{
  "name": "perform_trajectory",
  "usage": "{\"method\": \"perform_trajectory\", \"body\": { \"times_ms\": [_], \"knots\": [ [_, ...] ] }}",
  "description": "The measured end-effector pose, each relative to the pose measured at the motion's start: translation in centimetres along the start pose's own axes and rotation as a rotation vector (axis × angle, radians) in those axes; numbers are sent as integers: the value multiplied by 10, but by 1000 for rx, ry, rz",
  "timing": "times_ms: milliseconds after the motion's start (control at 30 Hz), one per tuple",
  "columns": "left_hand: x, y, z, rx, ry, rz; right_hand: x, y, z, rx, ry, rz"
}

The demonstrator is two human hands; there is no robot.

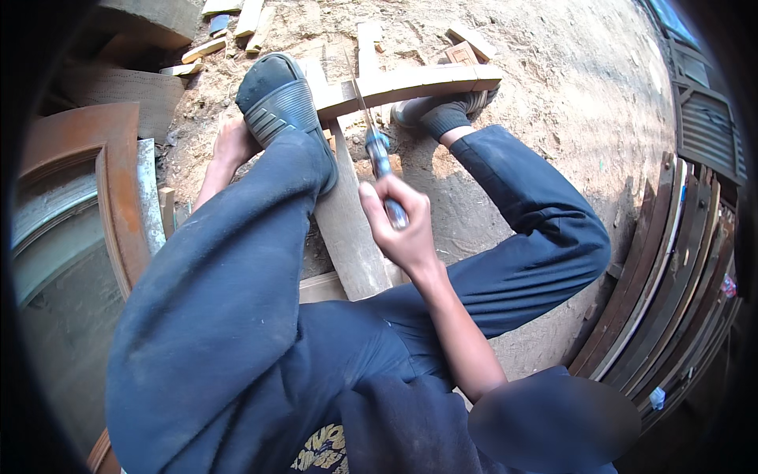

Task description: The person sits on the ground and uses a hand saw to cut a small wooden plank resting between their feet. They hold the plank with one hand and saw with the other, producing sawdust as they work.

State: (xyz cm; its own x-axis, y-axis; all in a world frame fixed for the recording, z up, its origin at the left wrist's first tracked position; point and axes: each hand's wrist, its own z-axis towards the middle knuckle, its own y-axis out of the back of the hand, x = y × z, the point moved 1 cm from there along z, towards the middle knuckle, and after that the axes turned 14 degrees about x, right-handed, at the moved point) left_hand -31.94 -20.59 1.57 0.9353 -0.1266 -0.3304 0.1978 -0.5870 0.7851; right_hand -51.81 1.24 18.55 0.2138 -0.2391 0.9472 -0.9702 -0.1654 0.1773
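My right hand (401, 217) is wrapped round the blue and dark handle of a hand saw (378, 154). The saw's narrow blade points away from me and crosses a curved wooden board (426, 80), touching or just beside its near edge. My left foot, in a dark sandal (286, 107), presses on the board's left end. Beyond my left shin, my left hand (234, 142) reaches down beside that foot; its fingers are hidden behind the sandal, so its grip does not show. A flat wooden plank (353, 237) runs from under the board toward me.
My right foot, in a dark sandal (430, 110), rests under the board's right part. Wood offcuts (249, 20) lie on the sandy ground (568, 71). A brown wooden frame (118, 182) stands at left. Long timber strips (663, 268) are stacked at right.
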Motion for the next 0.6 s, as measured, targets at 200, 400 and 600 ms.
{"method": "perform_trajectory", "body": {
  "times_ms": [200,400,600],
  "knots": [
    [14,12,-3,-16,11,15,-1,8,19,-15,-12,112],
    [79,-12,-96,12,-36,-5,2,16,-5,-9,-16,-10],
    [50,2,-72,-5,-29,22,-3,7,23,-16,-2,23]
  ]
}}
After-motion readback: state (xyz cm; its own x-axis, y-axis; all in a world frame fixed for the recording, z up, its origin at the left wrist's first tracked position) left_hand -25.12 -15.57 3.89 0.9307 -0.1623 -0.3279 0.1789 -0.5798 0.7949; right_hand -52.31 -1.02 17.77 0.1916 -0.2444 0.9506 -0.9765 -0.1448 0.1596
